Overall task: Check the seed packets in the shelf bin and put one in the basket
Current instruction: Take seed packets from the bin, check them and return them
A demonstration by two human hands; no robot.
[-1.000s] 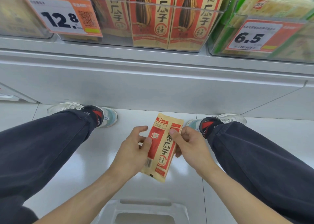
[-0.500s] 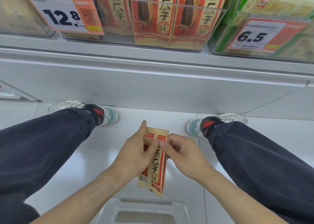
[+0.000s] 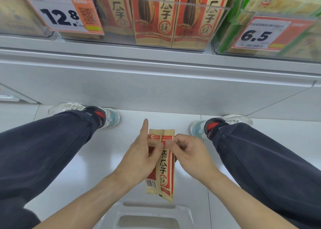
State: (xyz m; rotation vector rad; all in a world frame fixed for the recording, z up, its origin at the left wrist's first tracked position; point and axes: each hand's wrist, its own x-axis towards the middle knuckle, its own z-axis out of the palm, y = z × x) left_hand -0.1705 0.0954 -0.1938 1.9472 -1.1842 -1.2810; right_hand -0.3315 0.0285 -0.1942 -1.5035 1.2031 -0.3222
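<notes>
In the head view, a red and tan seed packet (image 3: 163,166) is held upright between the two hands, above the white floor (image 3: 69,168) and between the person's knees. It is pinched near its top by the left hand (image 3: 139,159), whose thumb is pressed on the packet's front while the index finger is stretched straight up along the packet's left edge, past the top corner. The packet's upper right part is gripped by the right hand (image 3: 189,155), with the thumb laid on the front just beside the left thumb and the other fingers curled behind. The lower half of the packet, with a barcode at its lower left, hangs free below both hands. Directly beneath the hands, at the bottom edge of the view, the rim of a pale grey basket (image 3: 151,209) is seen, just under the packet's bottom corner. Above and beyond the hands, a clear shelf bin (image 3: 173,2) is filled with matching packets (image 3: 152,18) stood upright. A price tag marked 12.8 (image 3: 62,15) is fixed up and to the left of the hands, and a tag marked 6.5 (image 3: 260,34) up and to the right. Two sneakers (image 3: 111,117) are planted on either side, at the foot of the shelf base.
</notes>
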